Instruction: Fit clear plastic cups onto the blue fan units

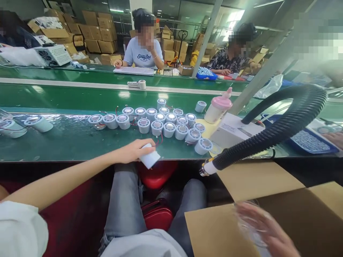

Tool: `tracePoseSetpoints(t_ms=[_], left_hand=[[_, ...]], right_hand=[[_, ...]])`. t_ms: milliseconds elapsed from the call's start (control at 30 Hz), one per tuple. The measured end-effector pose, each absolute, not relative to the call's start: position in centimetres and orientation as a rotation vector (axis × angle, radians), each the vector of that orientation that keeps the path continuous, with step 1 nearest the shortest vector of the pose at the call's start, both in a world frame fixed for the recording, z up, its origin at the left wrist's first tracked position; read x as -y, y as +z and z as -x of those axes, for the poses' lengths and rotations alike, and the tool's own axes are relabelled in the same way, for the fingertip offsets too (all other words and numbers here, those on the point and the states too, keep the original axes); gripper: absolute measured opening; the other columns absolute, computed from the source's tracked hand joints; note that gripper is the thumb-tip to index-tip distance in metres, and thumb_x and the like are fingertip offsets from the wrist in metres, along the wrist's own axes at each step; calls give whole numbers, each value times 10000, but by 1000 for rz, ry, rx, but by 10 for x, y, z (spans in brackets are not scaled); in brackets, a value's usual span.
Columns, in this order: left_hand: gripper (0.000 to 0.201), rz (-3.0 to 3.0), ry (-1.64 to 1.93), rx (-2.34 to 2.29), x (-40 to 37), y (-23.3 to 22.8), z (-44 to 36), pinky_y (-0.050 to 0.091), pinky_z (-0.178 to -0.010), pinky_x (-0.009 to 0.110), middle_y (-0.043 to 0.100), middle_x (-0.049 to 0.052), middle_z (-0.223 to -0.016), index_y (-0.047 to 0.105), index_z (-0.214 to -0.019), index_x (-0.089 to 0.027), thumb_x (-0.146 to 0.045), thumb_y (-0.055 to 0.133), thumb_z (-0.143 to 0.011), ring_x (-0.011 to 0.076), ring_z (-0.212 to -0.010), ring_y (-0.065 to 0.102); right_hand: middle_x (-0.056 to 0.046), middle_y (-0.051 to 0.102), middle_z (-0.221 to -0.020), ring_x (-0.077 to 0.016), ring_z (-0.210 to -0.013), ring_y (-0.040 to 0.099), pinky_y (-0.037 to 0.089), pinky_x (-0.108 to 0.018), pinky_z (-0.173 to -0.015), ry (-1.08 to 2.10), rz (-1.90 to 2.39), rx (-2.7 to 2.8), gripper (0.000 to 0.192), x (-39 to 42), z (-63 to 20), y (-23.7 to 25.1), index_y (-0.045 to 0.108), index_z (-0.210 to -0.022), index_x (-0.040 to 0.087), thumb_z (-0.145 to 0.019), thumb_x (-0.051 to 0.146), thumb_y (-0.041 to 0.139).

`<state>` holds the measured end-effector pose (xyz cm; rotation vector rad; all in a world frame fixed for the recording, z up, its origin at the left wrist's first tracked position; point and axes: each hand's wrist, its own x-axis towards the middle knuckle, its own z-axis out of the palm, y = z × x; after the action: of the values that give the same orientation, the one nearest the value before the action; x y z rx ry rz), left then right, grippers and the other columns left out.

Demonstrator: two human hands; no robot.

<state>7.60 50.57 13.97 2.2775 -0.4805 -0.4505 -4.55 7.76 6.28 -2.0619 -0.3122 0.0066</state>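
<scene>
In the head view, the left hand is closed around a small white cylinder, holding it at the near edge of the green counter, just above the person's lap. Behind it, on the counter, a group of similar white cylinders stands close together with their shiny tops up, and some thin red wires lie between them. The right hand is blurred at the lower right, over an open cardboard box; it seems to touch something clear, but I cannot tell if its fingers are apart or together. A black ribbed hose bends over the box. A pink-capped bottle stands beside the cylinders. Two other people sit behind the far counter.
</scene>
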Motion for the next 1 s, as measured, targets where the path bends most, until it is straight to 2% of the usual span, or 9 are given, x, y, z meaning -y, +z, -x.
tracePoseSetpoints(t_ms=[33,100,200,333,400,500,633,800,1000], left_hand=[[390,-2129,-552,420,-496,134,-67,395,-492,214,554,8,-732,527,-963,-158,-485,328,-884,119,-561,508],[386,-1934,-735,431,-475,124,-52,378,-482,204,550,6,-719,553,-881,-149,-466,333,-886,106,-549,493],[298,-1912,-818,628,-450,117,-34,426,-653,223,602,24,-848,607,-892,-149,-389,432,-869,139,-743,544],[207,-2082,-631,777,-436,119,-19,413,-818,268,591,31,-960,642,-939,-187,-301,498,-843,161,-870,557],[180,-2134,-517,703,-433,117,-13,419,-805,270,575,26,-956,645,-931,-204,-284,519,-831,156,-860,558],[263,-2084,-374,568,-429,107,-5,436,-803,277,575,19,-979,607,-1013,-218,-317,622,-771,162,-882,558],[579,-2020,-309,585,-425,89,2,449,-822,316,532,21,-984,585,-1125,-266,-437,767,-603,175,-896,535],[593,-2023,-315,682,-424,74,3,450,-859,382,479,42,-976,611,-1131,-281,-467,765,-589,200,-927,509],[634,-1874,-454,712,-425,73,3,383,-1000,426,490,93,-1246,531,-1232,-274,-330,754,-642,254,-1143,482]], right_hand=[[-90,595,-1202,-295,-1055,606,553,-456,-817,58,2114,480,401,-103,44,69,469,-1261,388,-875,363,361],[-105,557,-1226,-286,-1088,576,543,-434,-839,-45,2285,723,496,-156,39,82,402,-1335,328,-847,306,490],[-141,523,-1228,-300,-1054,550,530,-447,-813,-284,2471,842,528,-215,27,94,451,-1318,262,-800,235,553],[-111,511,-1258,-296,-1067,510,509,-427,-825,-240,2538,779,295,-233,17,94,659,-999,228,-736,113,591],[-95,519,-1249,-273,-1082,515,500,-392,-845,-73,2426,726,165,-229,18,92,659,-837,207,-709,106,638],[-90,541,-1195,-219,-1044,554,483,-345,-855,169,2214,548,46,-224,21,95,624,-791,196,-757,219,647],[-66,590,-1083,-176,-950,583,473,-287,-763,294,2073,330,202,-223,23,101,612,-682,194,-848,267,524],[-69,628,-986,-182,-863,601,460,-265,-649,340,1930,168,264,-222,20,100,552,-531,174,-759,290,615],[-69,683,-881,-203,-833,628,489,-327,-723,396,1658,18,295,-221,12,91,564,-470,173,-695,316,689]])
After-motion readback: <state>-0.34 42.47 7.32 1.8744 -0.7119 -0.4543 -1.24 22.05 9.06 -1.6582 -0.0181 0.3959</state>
